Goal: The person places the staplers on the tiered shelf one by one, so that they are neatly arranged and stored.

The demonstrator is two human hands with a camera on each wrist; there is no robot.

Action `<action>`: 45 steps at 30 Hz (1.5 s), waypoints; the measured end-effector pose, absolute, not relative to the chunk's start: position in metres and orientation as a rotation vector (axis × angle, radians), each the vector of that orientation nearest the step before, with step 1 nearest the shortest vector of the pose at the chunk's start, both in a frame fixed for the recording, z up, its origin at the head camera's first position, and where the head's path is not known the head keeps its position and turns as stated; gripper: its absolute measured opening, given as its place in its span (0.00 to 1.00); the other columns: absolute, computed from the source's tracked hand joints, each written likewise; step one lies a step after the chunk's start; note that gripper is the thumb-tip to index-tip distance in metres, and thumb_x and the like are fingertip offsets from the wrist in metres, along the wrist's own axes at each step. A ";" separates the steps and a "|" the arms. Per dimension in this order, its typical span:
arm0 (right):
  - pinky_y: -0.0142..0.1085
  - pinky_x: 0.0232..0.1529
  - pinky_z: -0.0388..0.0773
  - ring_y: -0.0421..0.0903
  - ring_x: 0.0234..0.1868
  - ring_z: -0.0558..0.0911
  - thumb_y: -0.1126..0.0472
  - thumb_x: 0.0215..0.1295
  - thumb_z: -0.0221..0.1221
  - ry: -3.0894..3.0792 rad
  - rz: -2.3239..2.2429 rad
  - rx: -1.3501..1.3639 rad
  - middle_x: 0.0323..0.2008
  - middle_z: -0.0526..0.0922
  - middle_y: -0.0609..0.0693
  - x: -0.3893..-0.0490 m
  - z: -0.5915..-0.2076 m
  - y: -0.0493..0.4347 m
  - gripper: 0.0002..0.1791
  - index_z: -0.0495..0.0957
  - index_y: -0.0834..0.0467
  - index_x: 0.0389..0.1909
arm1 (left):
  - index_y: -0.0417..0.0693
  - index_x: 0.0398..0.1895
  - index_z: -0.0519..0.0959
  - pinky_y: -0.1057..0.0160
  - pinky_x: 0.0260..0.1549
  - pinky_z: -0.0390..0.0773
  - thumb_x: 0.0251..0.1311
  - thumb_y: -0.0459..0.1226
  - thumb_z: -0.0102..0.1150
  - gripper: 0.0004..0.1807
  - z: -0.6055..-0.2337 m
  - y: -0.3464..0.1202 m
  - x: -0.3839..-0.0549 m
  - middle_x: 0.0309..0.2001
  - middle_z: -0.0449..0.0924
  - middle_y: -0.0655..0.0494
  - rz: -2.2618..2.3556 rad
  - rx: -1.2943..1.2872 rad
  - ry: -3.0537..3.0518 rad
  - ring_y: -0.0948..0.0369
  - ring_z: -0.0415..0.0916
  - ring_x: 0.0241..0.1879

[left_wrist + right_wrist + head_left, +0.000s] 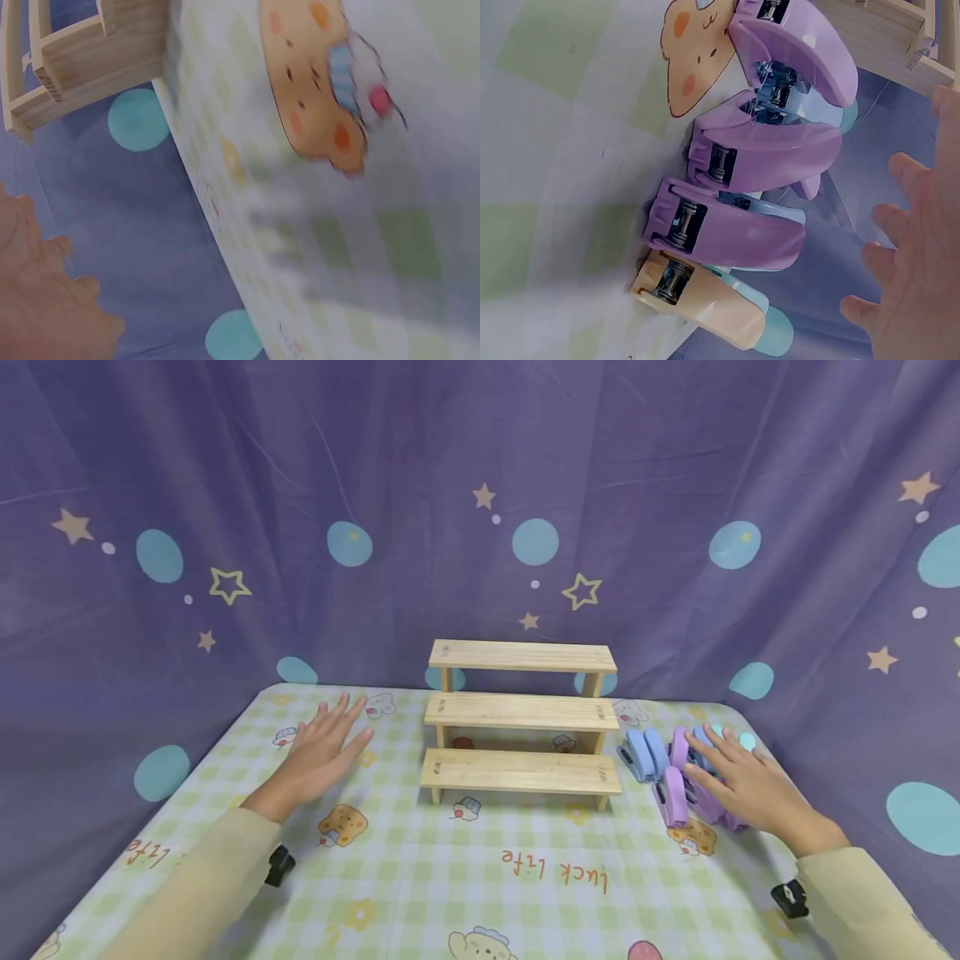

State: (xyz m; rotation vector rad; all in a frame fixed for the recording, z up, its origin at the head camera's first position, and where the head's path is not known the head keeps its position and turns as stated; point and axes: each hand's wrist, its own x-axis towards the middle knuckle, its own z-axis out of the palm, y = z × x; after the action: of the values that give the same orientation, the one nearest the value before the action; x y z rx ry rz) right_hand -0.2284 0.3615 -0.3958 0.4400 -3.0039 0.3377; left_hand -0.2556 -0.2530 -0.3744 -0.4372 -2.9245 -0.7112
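Note:
My left hand point(322, 758) is spread with straight fingers over the left part of the table, holding nothing. On the right, my right hand point(757, 783) hovers with fingers extended above a cluster of small staplers, partly covering them from the head camera. Blue staplers point(637, 755) and purple staplers point(675, 797) show beside the fingers. The right wrist view shows a row of purple staplers point(757, 238), a cream stapler point(716, 309) and teal ones behind, with a gap between them and the hand. A three-tier wooden stand point(521, 772) stands between the hands, its steps bare.
A checked tablecloth point(420, 877) with cartoon prints covers the table. Behind and at both sides hangs a purple curtain point(420, 460) with stars and dots, close to the table's back edge. Black bands point(281, 866) sit at both wrists.

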 end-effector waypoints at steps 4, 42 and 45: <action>0.74 0.66 0.42 0.70 0.75 0.45 0.38 0.78 0.44 -3.016 0.402 0.439 0.78 0.47 0.63 -0.228 -0.395 0.360 0.38 0.51 0.51 0.81 | 0.61 0.82 0.40 0.27 0.66 0.24 0.77 0.60 0.30 0.36 -0.377 -0.245 -0.262 0.80 0.30 0.47 -0.863 -0.440 -2.891 0.39 0.22 0.76; 0.66 0.56 0.70 0.70 0.62 0.71 0.52 0.76 0.56 -2.865 0.767 0.545 0.66 0.68 0.69 -0.219 -0.387 0.338 0.30 0.67 0.67 0.70 | 0.53 0.81 0.49 0.45 0.73 0.52 0.81 0.50 0.31 0.30 -0.407 -0.163 -0.318 0.79 0.47 0.49 -2.042 -0.424 -2.497 0.46 0.47 0.76; 0.62 0.51 0.77 0.68 0.56 0.76 0.56 0.74 0.58 -2.833 0.769 0.570 0.61 0.73 0.68 -0.219 -0.390 0.339 0.28 0.69 0.68 0.68 | 0.50 0.81 0.50 0.46 0.72 0.57 0.82 0.46 0.31 0.29 -0.409 -0.160 -0.318 0.78 0.50 0.46 -2.122 -0.395 -2.407 0.45 0.52 0.74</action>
State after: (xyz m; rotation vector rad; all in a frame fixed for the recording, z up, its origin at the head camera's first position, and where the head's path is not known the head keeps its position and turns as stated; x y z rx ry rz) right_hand -0.2188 0.3389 -0.3896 0.5695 -2.8329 0.7687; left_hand -0.3183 -0.1598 -0.4094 -0.3947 -2.4070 -2.1224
